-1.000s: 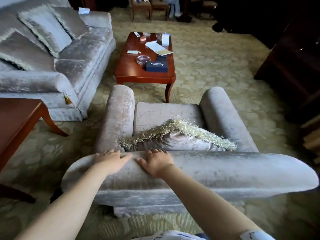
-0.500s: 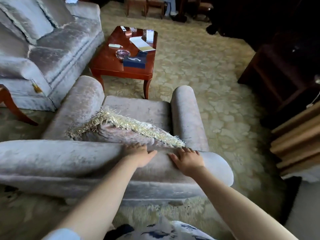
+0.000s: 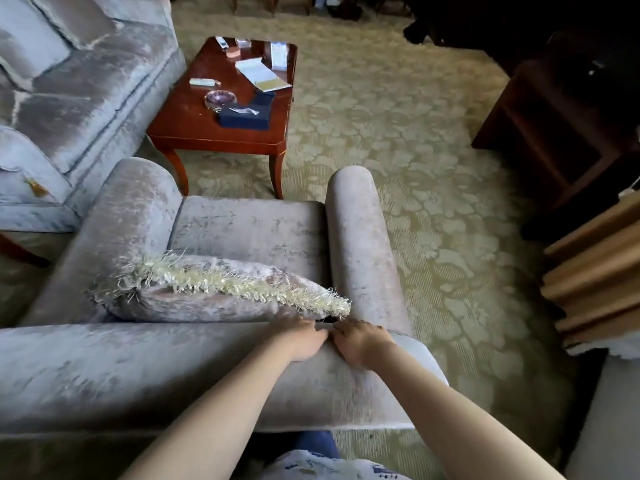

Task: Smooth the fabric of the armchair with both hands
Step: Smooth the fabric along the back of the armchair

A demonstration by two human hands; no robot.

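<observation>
Two sets of fingers meet at the front edge of the armchair's rolled backrest (image 3: 173, 368), curling over its crest toward the seat side, so their tips are hidden and I cannot tell whether they are spread or gathered. The left hand (image 3: 304, 341) lies palm down on the plush, fingers bent over the top; the right hand (image 3: 360, 342) sits just beside it, nearly touching, knuckles raised as if pressing or lightly gathering the cloth. Both forearms reach in from the bottom of the view, from behind the chair.

The hands rest near the right end of the backrest, close to where the right armrest (image 3: 360, 244) joins it. Just beyond the fingers a fringed cushion (image 3: 221, 292) leans against the backrest on the seat (image 3: 249, 230), its tasselled corner almost over the fingertips. Further off stand a red wooden coffee table (image 3: 221, 129) and a grey sofa (image 3: 86, 91) on patterned carpet.

By my reading, the step in hand is stroking the nap along the top of the backrest, with this end nearly finished. The next move likely calls for flat, open palms and even pressure, either drawing apart or sweeping on toward the armrest, taking care not to snag the cushion's fringe.
</observation>
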